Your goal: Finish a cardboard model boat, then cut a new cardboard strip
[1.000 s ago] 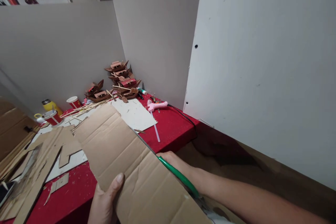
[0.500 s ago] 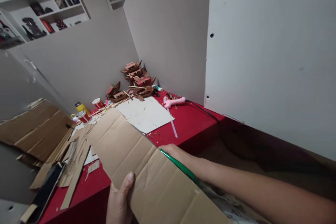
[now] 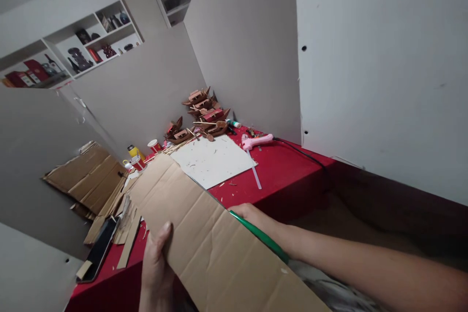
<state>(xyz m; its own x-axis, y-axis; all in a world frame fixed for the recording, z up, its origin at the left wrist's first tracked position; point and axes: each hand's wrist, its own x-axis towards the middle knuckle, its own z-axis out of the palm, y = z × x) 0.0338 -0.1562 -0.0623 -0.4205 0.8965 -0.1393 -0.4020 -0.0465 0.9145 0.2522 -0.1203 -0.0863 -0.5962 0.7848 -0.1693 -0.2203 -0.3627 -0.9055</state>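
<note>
A long creased sheet of brown cardboard [image 3: 204, 239] runs from the red table toward me. My left hand [image 3: 155, 268] grips its near left edge, thumb on top and the other fingers hidden beneath. My right hand [image 3: 248, 213] lies along the sheet's right edge, mostly hidden behind it, closed round a green-handled tool [image 3: 261, 236] that looks like scissors. The tool's blades are hidden by the cardboard.
On the red table [image 3: 281, 165] lie a white sheet [image 3: 214, 161], a pink glue gun [image 3: 256, 141] with a black cord, a glue stick, small brown model boats [image 3: 204, 117], red cups, a yellow bottle, cardboard scraps [image 3: 87, 175] and a dark phone [image 3: 98, 248]. White panels wall in the desk.
The view has swung left and up, showing more shelves and the left side of the table. Both hands keep their hold on the cardboard and the green tool.
</note>
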